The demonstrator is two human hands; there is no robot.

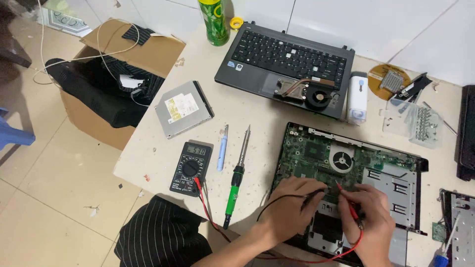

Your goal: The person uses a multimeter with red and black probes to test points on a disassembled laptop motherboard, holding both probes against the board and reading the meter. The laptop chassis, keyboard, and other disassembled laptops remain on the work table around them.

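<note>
Left hand [287, 207] pinches black probe [312, 196], right hand [368, 212] red probe [346, 200], on board [316, 153]: keep tips steady, apart; meter [190, 168] near.

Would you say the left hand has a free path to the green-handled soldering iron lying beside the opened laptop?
Probably yes. The soldering iron lies on bare table just left of the left hand, with nothing between them. However, that hand holds the black probe, so it would have to put it down first.
</note>
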